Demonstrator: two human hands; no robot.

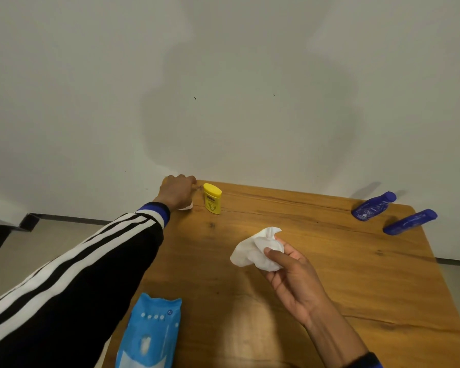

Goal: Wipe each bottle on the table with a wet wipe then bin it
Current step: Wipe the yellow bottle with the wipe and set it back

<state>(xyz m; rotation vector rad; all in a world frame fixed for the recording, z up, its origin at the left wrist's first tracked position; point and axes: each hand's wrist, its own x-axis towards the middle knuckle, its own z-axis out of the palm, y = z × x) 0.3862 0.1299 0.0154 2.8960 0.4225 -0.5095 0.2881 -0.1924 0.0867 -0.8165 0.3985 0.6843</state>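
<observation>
Head view: right hand pinches a crumpled wet wipe; left hand curls over something white at the table's far-left corner, beside the yellow bottle.

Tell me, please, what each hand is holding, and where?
Right hand: crumpled wet wipe, bunched in its fingers. Left hand: covers something white; cannot tell.

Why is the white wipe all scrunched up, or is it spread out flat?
Scrunched up. The wipe is bunched in the right hand, pinched under the thumb, with a twisted tip poking up, not laid flat on the table. Why, the picture cannot tell.
</observation>
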